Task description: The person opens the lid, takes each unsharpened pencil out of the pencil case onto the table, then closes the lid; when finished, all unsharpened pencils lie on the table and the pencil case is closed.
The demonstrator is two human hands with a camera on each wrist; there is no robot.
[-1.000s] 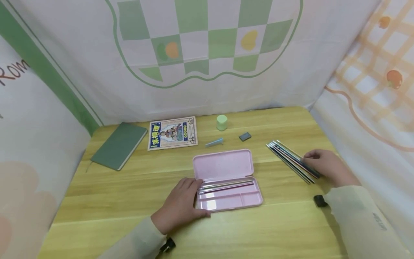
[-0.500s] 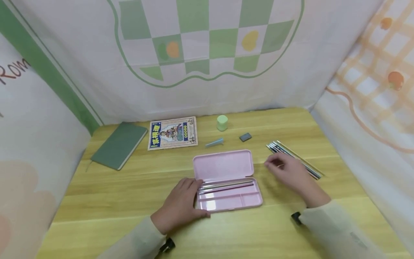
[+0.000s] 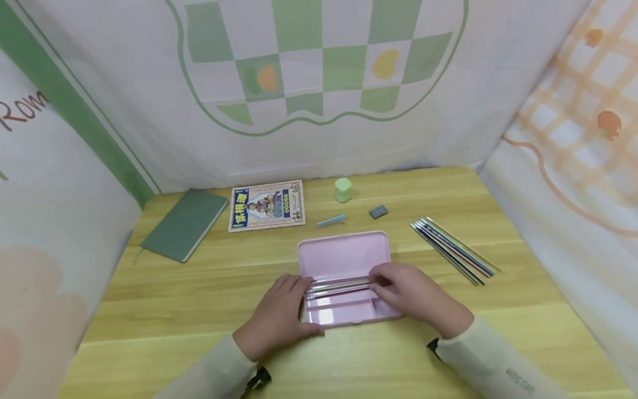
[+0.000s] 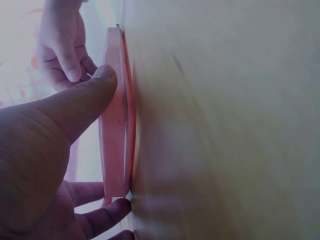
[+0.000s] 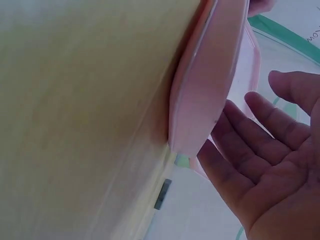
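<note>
A pink pencil case (image 3: 344, 252) lies with its lid laid back, and several pencils (image 3: 339, 288) rest lengthwise in its rear compartment. My left hand (image 3: 279, 310) holds the case's left end. Its thumb (image 4: 95, 90) presses the front wall while the fingers reach round the end, as the left wrist view shows. Over the case's right end is my right hand (image 3: 418, 293), covering the ends of the pencils there. In the right wrist view, its relaxed fingers (image 5: 260, 145) are beside the case wall and the thumb stands apart, with nothing seen between them.
More pencils (image 3: 453, 252) lie in a slanted bunch on the right of the table. Behind the case are a blue clip-like piece (image 3: 331, 220), a dark grey block (image 3: 378, 211) and a light green cylinder (image 3: 342, 190). A booklet (image 3: 267, 206) and a green notebook (image 3: 184, 224) lie at the back left.
My right hand has moved left from the loose pencil bunch to the case's right end. The golden pencil in the bunch now lies angled apart at its near end. My left hand has stayed put.
</note>
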